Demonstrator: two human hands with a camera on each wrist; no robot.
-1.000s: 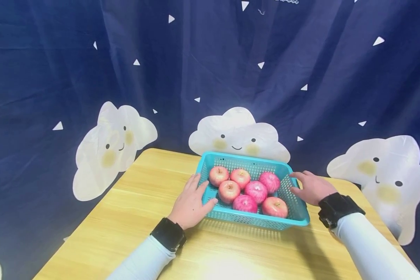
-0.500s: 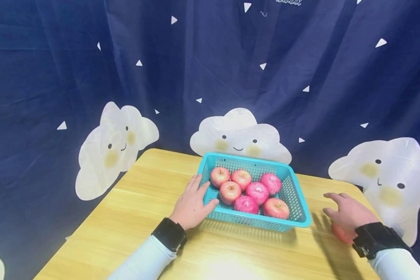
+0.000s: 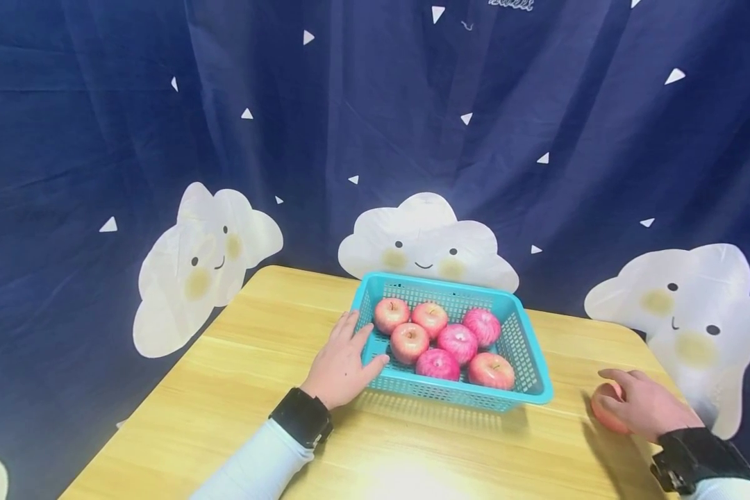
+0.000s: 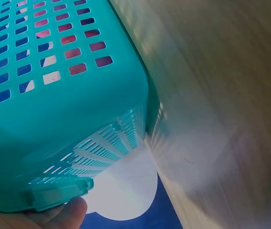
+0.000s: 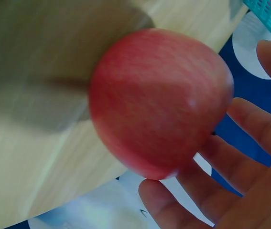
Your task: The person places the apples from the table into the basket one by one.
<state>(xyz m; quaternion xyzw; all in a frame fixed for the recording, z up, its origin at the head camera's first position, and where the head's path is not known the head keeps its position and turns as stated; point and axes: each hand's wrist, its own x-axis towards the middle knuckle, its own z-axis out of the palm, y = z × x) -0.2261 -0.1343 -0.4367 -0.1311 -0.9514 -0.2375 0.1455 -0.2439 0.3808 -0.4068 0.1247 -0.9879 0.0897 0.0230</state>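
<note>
A turquoise plastic basket (image 3: 534, 368) on the table holds several red and pink apples (image 3: 409, 342). My left hand (image 3: 340, 364) rests at the basket's left rim, fingers fairly straight and thumb near the front corner. In the left wrist view, a fingertip (image 4: 73, 210) shows just past the rim (image 4: 54, 195). To the right of the basket, one more red apple (image 5: 159, 102) sits on the table. My right hand (image 3: 646, 403) is over and beside it, partly covering it in the head view. The right wrist view has the fingers (image 5: 231, 164) spread at the apple's side, thumb apart from it.
The light wooden table (image 3: 244, 375) has its far edge close behind the basket. A navy curtain (image 3: 412, 125) with white clouds hangs behind it. Black bands (image 3: 301, 418) circle both wrists.
My right hand has left the basket's right rim and moved right and toward me, to the apple on the table. My left hand and the basket have stayed put.
</note>
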